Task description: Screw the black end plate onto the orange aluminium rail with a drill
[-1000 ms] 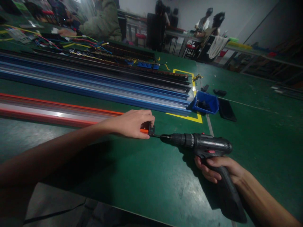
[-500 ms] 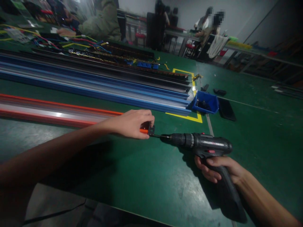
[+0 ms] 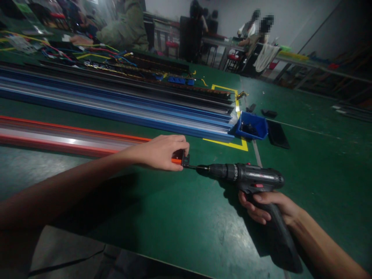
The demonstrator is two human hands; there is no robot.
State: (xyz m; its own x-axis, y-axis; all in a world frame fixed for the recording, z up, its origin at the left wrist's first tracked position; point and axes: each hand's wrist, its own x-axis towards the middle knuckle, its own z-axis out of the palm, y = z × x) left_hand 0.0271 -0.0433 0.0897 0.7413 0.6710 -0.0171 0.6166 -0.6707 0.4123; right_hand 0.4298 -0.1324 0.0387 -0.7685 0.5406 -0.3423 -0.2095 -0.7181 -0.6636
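My left hand is closed over the right end of a long orange-edged metal profile, thumb and fingers around a small black end cap. In my right hand is a black cordless drill, its handle wrapped by my fingers. The drill lies level, pointing left, and its long thin bit reaches the end cap's lower part. Whether a screw sits at the bit's tip is too small to tell.
Behind the profile lie several blue profiles and black strips. A blue bin with dark parts stands at their right end, beside a flat black object. Coloured wires and a co-worker's sleeve are at the back left.
Almost nothing differs. The drill and my right hand sit a few pixels further left; my left hand stays in place on the profile's end.
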